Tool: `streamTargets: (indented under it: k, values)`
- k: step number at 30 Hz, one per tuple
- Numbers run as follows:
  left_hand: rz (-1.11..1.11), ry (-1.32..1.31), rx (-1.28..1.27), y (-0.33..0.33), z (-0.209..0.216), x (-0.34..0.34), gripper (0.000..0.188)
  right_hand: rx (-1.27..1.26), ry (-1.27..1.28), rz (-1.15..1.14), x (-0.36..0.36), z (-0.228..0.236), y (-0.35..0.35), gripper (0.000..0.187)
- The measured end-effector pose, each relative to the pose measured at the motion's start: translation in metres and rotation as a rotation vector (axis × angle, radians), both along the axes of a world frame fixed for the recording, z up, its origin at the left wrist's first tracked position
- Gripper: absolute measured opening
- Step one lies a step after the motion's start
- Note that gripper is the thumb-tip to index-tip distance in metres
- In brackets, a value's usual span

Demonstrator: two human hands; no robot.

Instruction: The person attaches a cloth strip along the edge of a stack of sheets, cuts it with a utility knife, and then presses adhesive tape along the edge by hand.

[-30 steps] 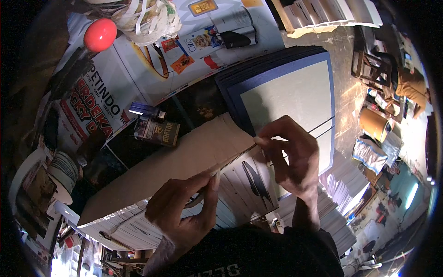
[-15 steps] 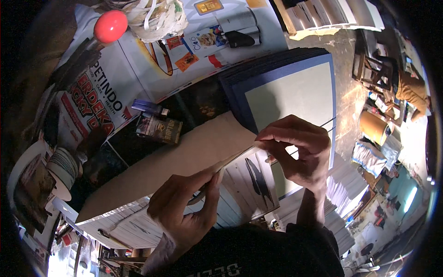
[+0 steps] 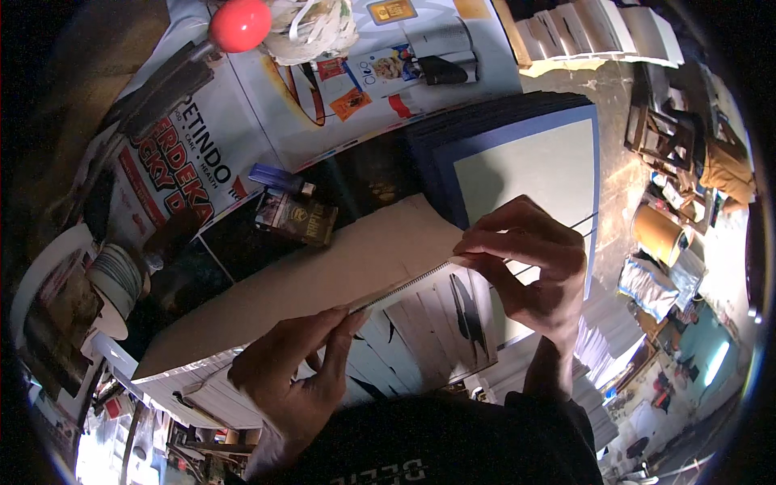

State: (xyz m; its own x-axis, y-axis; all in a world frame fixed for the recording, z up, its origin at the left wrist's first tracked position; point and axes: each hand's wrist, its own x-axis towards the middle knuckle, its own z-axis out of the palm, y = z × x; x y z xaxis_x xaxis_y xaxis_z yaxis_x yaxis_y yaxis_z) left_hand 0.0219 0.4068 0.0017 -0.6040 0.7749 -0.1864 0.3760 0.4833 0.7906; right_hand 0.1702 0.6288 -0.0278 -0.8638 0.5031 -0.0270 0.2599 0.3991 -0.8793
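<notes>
Cardboard sheet (image 3: 323,279) lies tilted over the printed stack (image 3: 420,339); your left hand (image 3: 295,376) fingers pinch its near edge, your right hand (image 3: 529,271) pinches its corner. Uneven pull could crease or skew it, I judge.

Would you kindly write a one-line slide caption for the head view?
Both hands, left and right, grip a brown cardboard sheet over a blue-bordered stack.

My worktable (image 3: 614,89) scuffed and brown, dim light over me, wooden chair (image 3: 659,133) at right, bright cluttered floor (image 3: 695,356) beyond.
</notes>
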Motion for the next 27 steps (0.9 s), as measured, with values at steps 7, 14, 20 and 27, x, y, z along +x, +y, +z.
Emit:
streamTargets:
  k: [7,14,20,27]
  values:
    - [-0.046,-0.113,-0.022,-0.001,0.001,-0.008,0.026,0.072,-0.002,0.059,-0.010,0.003,-0.006,0.027]
    - [-0.023,-0.022,0.022,-0.003,-0.003,-0.004,0.027,0.153,0.015,0.139,-0.017,0.001,-0.019,0.028]
    - [0.024,-0.034,0.034,-0.004,-0.003,-0.002,0.026,0.264,-0.010,0.096,-0.018,0.005,-0.032,0.029]
    - [0.040,0.081,0.140,-0.028,-0.016,0.010,0.023,0.250,0.016,0.148,-0.032,0.005,-0.042,0.027]
